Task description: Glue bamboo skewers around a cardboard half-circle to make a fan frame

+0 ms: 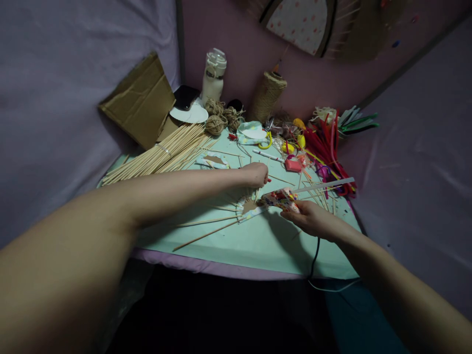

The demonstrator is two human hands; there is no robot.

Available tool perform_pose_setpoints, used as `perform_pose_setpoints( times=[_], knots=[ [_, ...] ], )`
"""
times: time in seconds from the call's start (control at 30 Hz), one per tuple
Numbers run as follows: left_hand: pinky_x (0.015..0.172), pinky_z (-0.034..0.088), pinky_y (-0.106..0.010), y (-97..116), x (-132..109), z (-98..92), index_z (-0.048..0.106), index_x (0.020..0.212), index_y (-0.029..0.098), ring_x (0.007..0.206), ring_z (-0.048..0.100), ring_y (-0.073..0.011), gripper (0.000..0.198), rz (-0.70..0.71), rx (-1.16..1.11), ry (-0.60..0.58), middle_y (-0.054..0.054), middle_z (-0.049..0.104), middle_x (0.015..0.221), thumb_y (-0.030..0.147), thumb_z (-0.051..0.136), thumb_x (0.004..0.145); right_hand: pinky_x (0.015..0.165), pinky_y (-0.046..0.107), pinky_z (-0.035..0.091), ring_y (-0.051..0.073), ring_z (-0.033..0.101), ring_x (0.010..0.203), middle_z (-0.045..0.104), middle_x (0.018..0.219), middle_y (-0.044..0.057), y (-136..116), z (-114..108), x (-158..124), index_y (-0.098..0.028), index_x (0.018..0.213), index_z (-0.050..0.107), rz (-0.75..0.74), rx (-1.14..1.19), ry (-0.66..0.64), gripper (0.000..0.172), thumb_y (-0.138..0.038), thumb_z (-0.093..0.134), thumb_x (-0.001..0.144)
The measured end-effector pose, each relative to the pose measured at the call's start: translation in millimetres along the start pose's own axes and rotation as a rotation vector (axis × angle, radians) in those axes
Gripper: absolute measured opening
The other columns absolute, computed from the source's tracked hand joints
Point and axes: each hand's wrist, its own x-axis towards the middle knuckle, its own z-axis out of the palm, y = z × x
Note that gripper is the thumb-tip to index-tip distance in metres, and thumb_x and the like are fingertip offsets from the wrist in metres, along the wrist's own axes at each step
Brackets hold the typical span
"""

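Note:
My right hand [313, 219] is closed round a patterned glue gun [282, 198], a white glue stick [324, 185] poking out of its back and its black cord dropping off the table edge. The nozzle points left at a small cardboard piece [250, 206] with thin wooden sticks [206, 235] fanned out from it. My left hand [255, 174] is closed just above that piece, fingers pinched on one of the sticks; the grip itself is hard to see.
A mint green table top [258, 246] holds a big bundle of wooden sticks [162, 155], twine balls [216, 123], a twine spool [267, 96], a white bottle [214, 73], folded cardboard [140, 101] and red pipe cleaners [326, 145]. Pink fabric walls close in behind.

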Motion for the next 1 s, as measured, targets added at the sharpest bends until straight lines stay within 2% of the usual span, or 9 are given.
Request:
perform_pose_setpoints(
  times=[0.47,0.8,1.0],
  knots=[
    [0.071,0.044,-0.021,-2.3,2.8,2.4,0.072,0.090,0.013,0.090,0.063,-0.0195,0.021,0.013,0.030,0.009,-0.007,0.072,0.094,0.012,0.063,0.071,0.051,0.025,0.028,0.012,0.031,0.054,0.036,0.059,-0.004,-6.1,0.8,-3.3,-0.021,0.068,0.044,-0.023,0.034,-0.037,0.029,-0.048,0.047,0.077],
    [0.067,0.043,-0.021,-4.3,5.8,5.9,0.072,0.085,0.015,0.087,0.064,-0.0180,0.017,0.025,0.038,0.024,-0.005,0.072,0.089,0.013,0.062,0.072,0.044,0.023,0.023,0.010,0.029,0.048,0.034,0.053,-0.006,1.7,1.4,1.2,-0.021,0.067,0.044,0.046,0.098,0.012,0.032,-0.051,0.048,0.078],
    [0.066,0.043,-0.020,-1.4,2.4,3.6,0.072,0.088,0.013,0.088,0.064,-0.0182,0.019,0.017,0.034,0.011,-0.006,0.072,0.093,0.012,0.061,0.072,0.042,0.023,0.023,0.010,0.030,0.047,0.035,0.052,-0.006,3.2,0.4,1.5,-0.021,0.067,0.044,0.057,0.119,0.007,0.034,-0.052,0.049,0.079]
  ],
)
